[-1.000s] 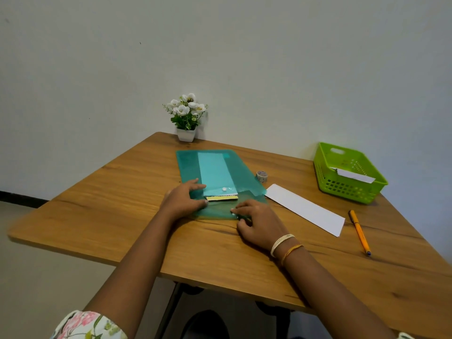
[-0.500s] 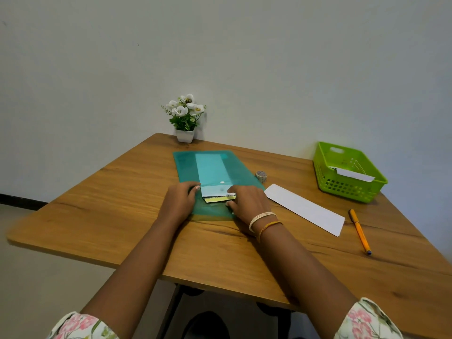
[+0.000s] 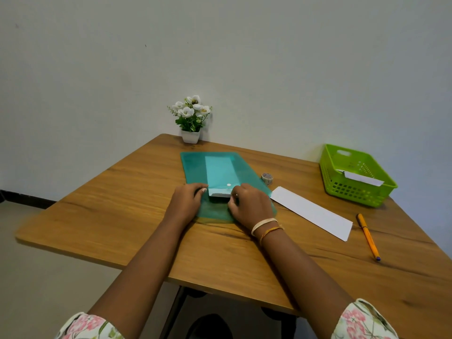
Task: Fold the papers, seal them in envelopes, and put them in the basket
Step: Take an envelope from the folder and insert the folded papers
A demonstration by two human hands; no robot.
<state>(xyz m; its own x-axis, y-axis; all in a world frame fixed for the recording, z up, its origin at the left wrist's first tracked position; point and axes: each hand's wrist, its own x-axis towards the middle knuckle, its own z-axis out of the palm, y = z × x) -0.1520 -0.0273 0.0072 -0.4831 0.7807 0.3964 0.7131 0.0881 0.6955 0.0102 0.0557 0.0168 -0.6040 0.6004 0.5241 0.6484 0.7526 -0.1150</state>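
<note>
A teal see-through folder [image 3: 193, 165] lies in the middle of the wooden table [image 3: 122, 204], and a pale envelope [image 3: 219, 172] shows through it. The envelope's white end sticks out of the folder's near opening. My left hand [image 3: 186, 204] rests on the folder with its fingertips at the left corner of that end. My right hand [image 3: 252, 204] has curled fingers pinching the right corner. A white folded paper [image 3: 313, 212] lies to the right. The green basket [image 3: 354, 189] at the far right holds one white envelope [image 3: 362, 178].
A small roll of tape [image 3: 266, 178] stands just right of the folder. An orange pen [image 3: 368, 237] lies beyond the folded paper near the right edge. A potted plant with white flowers [image 3: 191, 118] stands at the table's far corner against the wall.
My right hand moved up from the folder's near edge to the envelope's end. The yellow strip seen there earlier is now covered, and a white end shows instead.
</note>
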